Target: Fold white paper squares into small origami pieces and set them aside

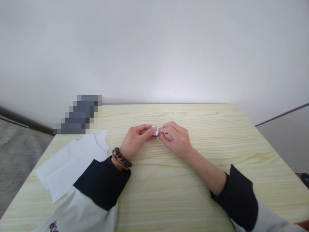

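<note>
Between my two hands, above the middle of the table, is a small folded piece of white paper [156,131]. My left hand [138,137] pinches it between thumb and fingers, the thumb lying on top. From the other side, my right hand [175,137] has its thumb and index fingertips closed at the paper's right edge. Most of the paper is covered by fingers, so its full shape is hidden. Dark beads and a thin brown band circle my left wrist.
Several loose white paper sheets [74,164] overlap on the left of the wood-grain table [164,199], partly under my left sleeve. Behind them lies a dark, pixelated object [79,116]. A white wall [154,51] rises along the table's far edge.
</note>
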Demonstrator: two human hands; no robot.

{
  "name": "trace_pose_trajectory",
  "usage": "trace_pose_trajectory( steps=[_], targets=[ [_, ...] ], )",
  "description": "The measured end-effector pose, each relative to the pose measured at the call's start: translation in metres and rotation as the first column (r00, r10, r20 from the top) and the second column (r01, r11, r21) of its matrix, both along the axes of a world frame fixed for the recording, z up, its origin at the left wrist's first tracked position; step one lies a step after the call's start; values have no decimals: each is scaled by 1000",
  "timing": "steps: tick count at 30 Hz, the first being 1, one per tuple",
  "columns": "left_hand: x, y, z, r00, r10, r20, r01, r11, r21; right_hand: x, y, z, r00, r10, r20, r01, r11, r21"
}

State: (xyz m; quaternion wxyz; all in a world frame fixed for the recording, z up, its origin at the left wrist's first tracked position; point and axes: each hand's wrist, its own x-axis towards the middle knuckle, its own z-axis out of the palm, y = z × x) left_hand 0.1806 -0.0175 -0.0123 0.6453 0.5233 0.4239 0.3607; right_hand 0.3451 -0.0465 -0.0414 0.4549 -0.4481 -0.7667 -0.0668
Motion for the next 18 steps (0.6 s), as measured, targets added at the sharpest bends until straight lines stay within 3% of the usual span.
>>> trace_pose_trajectory(
  steps=[5, 10, 14, 18],
  targets=[
    [0, 0, -2, 1000, -1, 23, 1, 1000, -9, 0, 0, -1, 999, 25, -41, -26, 999, -40],
    [-2, 1, -2, 998, 22, -59, -18, 998, 67, 0, -2, 0, 988, 89, -129, -104, 989, -108],
    [-4, 2, -2, 993, 27, -113, -13, 992, 122, 0, -2, 0, 980, 60, -190, -96, 978, -183],
    [-3, 1, -8, 998, 44, -54, -39, 995, 91, 0, 1, 0, 982, 50, -183, -90, 971, -222]
  ],
)
